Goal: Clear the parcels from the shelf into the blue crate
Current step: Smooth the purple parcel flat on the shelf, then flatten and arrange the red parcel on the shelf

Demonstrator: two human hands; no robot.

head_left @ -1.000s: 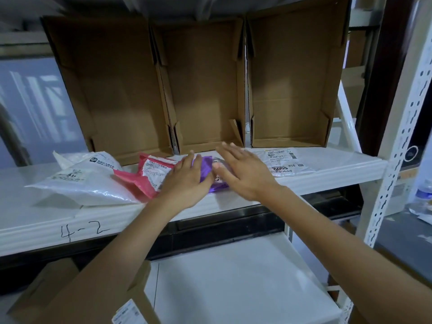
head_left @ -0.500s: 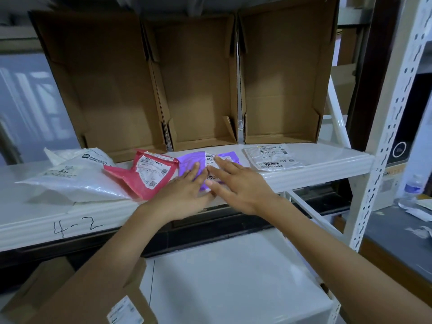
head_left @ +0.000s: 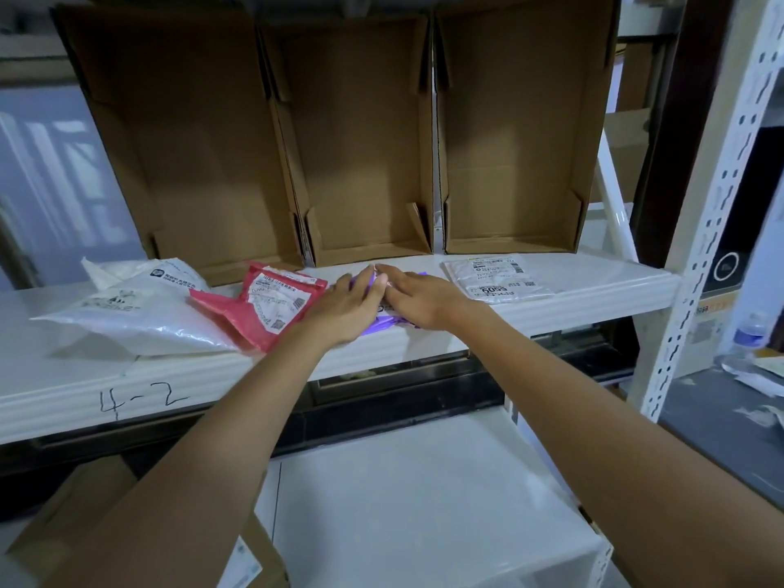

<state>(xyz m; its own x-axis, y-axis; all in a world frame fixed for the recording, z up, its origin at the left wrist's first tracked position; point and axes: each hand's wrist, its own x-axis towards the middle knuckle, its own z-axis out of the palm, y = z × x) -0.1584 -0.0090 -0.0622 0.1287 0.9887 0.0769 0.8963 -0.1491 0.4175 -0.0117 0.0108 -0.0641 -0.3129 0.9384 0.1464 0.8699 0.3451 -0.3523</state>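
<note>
A purple parcel (head_left: pixel 388 322) lies near the front edge of the white shelf (head_left: pixel 572 299), mostly hidden under my hands. My left hand (head_left: pixel 343 307) and my right hand (head_left: pixel 418 297) lie side by side on it, with the fingertips touching at its far edge. To the left lie a red parcel (head_left: pixel 263 311) with a white label and a bulky white bag parcel (head_left: pixel 140 316). A flat white parcel (head_left: pixel 494 278) lies to the right. The blue crate is not in view.
Three open cardboard boxes (head_left: pixel 365 142) stand on their sides at the back of the shelf. A white perforated post (head_left: pixel 712 205) rises at the right. Below are a white lower shelf (head_left: pixel 424 502) and a cardboard box (head_left: pixel 85 502). A water bottle (head_left: pixel 751 328) stands far right.
Both hands have slid further over the purple parcel, and their fingertips now meet at its far edge. More of the parcel is covered. The other parcels lie as before.
</note>
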